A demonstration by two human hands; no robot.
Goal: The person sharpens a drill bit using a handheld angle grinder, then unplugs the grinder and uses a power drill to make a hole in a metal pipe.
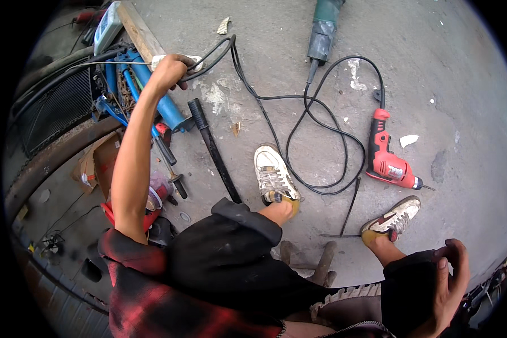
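My left hand (171, 75) is closed on a black cable and its plug end, partly hidden by the fingers, over a white power strip (156, 59). My right hand (450, 281) rests beside my right knee, fingers loosely bent and apart, holding nothing visible. Black cables (332, 191) loop across the concrete to a red and black drill (391, 160) fitted with a bit, lying right of my feet, and toward a green power tool (324, 31) at the top.
At left lie blue metal jack parts (174, 112), a wooden board (138, 31), a cardboard box (101, 163) and black mesh panels (59, 107). A black bar (217, 158) lies beside my left shoe (273, 174). A thin rod (349, 208) is near my right shoe (397, 219).
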